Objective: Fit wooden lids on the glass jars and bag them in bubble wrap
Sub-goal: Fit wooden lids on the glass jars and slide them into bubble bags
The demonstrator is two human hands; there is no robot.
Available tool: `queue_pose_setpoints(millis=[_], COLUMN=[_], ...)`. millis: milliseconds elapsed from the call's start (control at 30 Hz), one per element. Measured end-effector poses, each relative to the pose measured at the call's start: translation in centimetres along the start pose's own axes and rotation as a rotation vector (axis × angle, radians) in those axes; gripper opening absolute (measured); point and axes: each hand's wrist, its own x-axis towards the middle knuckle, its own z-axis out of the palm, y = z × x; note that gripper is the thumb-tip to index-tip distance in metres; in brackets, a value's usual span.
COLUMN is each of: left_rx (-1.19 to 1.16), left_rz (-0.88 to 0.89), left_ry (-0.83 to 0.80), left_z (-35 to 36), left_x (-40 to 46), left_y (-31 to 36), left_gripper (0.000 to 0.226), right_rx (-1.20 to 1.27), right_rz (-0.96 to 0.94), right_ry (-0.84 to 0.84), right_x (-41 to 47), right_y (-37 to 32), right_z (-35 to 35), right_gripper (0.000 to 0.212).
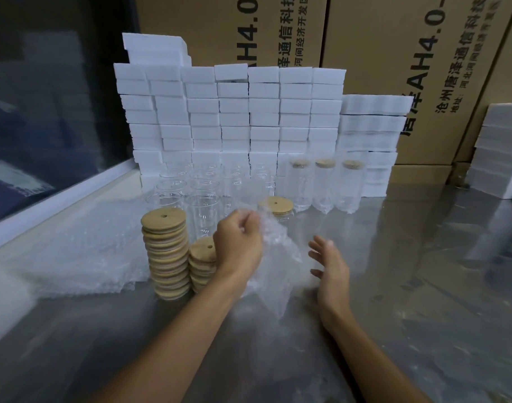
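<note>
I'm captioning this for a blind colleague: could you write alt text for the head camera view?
A person's left hand grips a bubble wrap bag while the open right hand hovers beside it, over a grey table. Nearby stand stacked wooden lids, empty glass jars, a lidded jar and three bagged jars.

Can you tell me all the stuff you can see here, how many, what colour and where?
wooden lids: two stacks, tan, front left of the table; taller stack on the left
empty glass jars: a cluster, too clear to count, behind the lid stacks
lidded jar: one, clear with a tan lid, behind the bubble wrap bag
bagged jars: three, standing in a row, right of the empty ones
bubble wrap bag: one, clear, between the hands
bubble wrap pile: clear, flat, far left
foam blocks: many, white, stacked at the back
cardboard boxes: brown, behind the foam
table: grey, shiny
left hand: grips the bag
right hand: open, beside the bag
</note>
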Motion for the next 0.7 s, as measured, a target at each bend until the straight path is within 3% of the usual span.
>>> queue_pose_setpoints(millis=[33, 100, 200, 267, 367, 500, 600, 700], left_rx=[0.004, 0.018, 0.082, 0.075, 0.153, 0.296, 0.492, 0.588], left_rz=[0.022, 0.079, 0.246, 0.315, 0.394, 0.357, 0.409, 0.441], left_ry=[0.018, 0.036, -0.025, -0.133, -0.226, -0.228, -0.158, -0.243], left_z=[-0.2, -0.5, -1.1, -1.4, -1.6, -0.9, -0.1, 1.0], left_x=[0.4, 1.3, 2.4, 3.1, 4.3, 5.7, 6.5, 7.0], left_y=[0.5, 1.7, 3.5, 4.6, 5.6, 5.7, 4.8, 4.0], left_gripper=[0.028, 0.027, 0.03, 0.033, 0.032, 0.027, 0.02, 0.019], right_rx=[-0.117, -0.325, -0.398, -0.411, -0.447, -0.417, -0.232, 0.015], right_rz=[-0.011, -0.051, -0.054, -0.054, -0.041, -0.044, 0.025, 0.105], right_ry=[-0.042, -0.16, -0.231, -0.26, -0.318, -0.213, -0.049, 0.03], right_x=[0.2, 0.6, 1.3, 2.2, 3.2, 3.4, 3.2, 2.8], right_y=[0.3, 1.0, 1.5, 1.6, 2.1, 2.1, 1.9, 1.2], right_z=[0.2, 0.9, 2.0, 2.5, 3.0, 3.0, 2.1, 0.7], right_gripper=[0.032, 0.063, 0.104, 0.115, 0.105, 0.09, 0.081, 0.072])
